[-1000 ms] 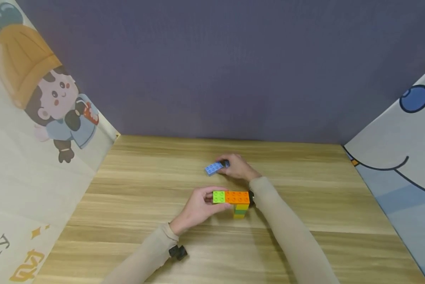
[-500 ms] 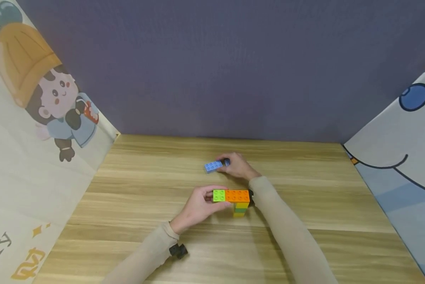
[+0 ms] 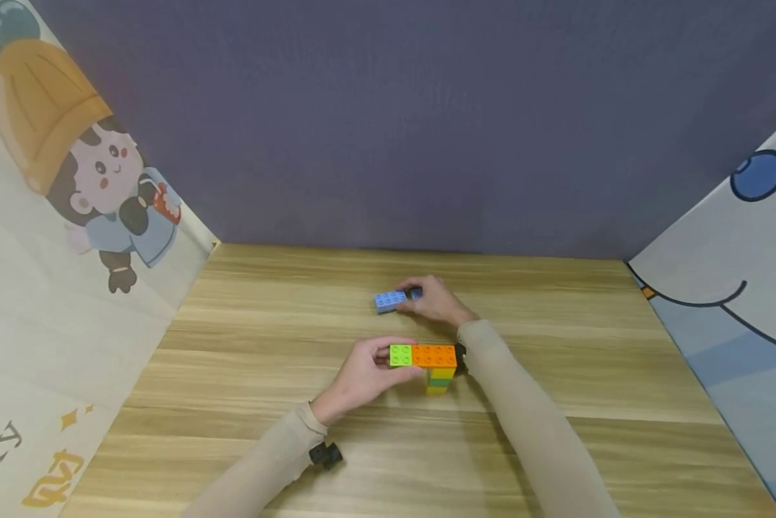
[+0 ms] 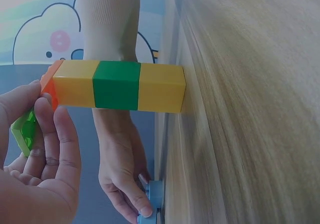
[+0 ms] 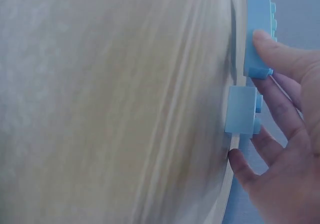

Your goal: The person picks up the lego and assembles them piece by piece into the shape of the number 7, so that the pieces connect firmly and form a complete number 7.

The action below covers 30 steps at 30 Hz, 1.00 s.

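My left hand (image 3: 366, 374) grips the lime green brick (image 3: 400, 355) and the near end of the orange brick (image 3: 434, 356), thumb on one side and fingers on the other. Beneath the orange brick stands an upright column with a yellow brick (image 4: 75, 84), a green brick (image 4: 116, 85) and another yellow brick (image 4: 162, 88) at the table. Farther back, my right hand (image 3: 435, 301) pinches a long blue brick (image 5: 258, 36) between thumb and fingers, low over the table. A smaller blue brick (image 5: 241, 109) sits close beside it, near the other fingers of that hand.
The wooden table (image 3: 245, 324) meets a dark purple wall (image 3: 388, 129) at the back. Printed panels with cartoon figures flank it, one left (image 3: 32, 316) and one right (image 3: 705, 302). Black wrist devices (image 3: 326, 455) are worn at the sleeves.
The long blue brick has turned from slanting to nearly level with the table's back edge, held in my right hand. My left hand and the column have stayed in place.
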Tool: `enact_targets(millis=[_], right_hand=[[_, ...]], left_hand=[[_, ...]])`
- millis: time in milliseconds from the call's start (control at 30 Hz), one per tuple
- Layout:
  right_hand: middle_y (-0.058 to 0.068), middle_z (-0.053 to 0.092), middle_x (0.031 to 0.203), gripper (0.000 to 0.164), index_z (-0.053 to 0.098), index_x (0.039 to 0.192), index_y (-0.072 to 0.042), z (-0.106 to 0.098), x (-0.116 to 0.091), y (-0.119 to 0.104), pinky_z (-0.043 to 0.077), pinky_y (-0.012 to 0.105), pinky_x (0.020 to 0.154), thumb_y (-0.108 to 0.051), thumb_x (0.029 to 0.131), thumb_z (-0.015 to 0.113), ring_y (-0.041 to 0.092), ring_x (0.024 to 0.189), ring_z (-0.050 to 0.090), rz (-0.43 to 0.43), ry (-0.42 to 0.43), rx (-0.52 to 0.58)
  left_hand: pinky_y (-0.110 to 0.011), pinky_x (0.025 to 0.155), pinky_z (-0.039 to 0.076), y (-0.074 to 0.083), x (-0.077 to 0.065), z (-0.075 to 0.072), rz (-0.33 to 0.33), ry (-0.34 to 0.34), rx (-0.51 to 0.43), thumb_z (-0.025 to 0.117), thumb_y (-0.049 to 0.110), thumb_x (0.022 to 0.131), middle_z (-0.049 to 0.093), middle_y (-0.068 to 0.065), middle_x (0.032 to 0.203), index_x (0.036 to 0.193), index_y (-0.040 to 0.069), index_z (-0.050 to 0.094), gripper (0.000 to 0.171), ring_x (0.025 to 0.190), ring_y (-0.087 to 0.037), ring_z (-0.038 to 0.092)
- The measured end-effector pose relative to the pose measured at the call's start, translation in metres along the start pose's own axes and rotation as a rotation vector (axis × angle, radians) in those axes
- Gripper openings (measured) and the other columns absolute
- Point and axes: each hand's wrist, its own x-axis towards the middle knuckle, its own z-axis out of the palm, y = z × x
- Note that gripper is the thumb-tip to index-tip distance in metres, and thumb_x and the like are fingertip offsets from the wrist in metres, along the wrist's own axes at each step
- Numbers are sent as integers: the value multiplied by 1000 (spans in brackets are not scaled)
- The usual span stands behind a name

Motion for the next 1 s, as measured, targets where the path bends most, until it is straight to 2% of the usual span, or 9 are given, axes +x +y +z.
enact_targets(millis=[200, 467, 700, 1000], right_hand=[[9, 73, 136, 40, 76, 129, -15, -4, -2, 1, 47, 51, 117, -25, 91, 86, 29, 128, 63, 4, 0, 41], [9, 73, 137, 41, 76, 129, -15, -8, -8, 0, 44, 55, 120, -27, 91, 86, 31, 133, 62, -5, 24, 51], [9, 75, 133, 41, 76, 129, -12, -10, -16, -2, 51, 52, 113, -25, 92, 87, 31, 125, 67, -18, 52, 98], [11, 75, 132, 44, 75, 131, -9, -14, -27, -4, 52, 55, 112, -23, 91, 87, 32, 124, 68, -34, 75, 97]], left_hand=[[-22, 74, 63, 0, 1, 1, 1, 1, 2, 85, 12, 91, 79, -19, 120, 134, 1, 70, 48, 91, -11, 77], [-20, 69, 60, 0, 1, 1, 14, 2, 9, 85, 12, 91, 79, -20, 119, 135, 0, 70, 48, 89, -9, 76], [-23, 75, 63, -1, 1, 1, 3, -4, -7, 85, 13, 91, 79, -18, 121, 136, 2, 70, 48, 92, -11, 78], [-24, 78, 64, -1, 1, 2, -19, -2, -29, 84, 15, 92, 79, -18, 121, 135, 2, 70, 47, 93, -13, 78]])
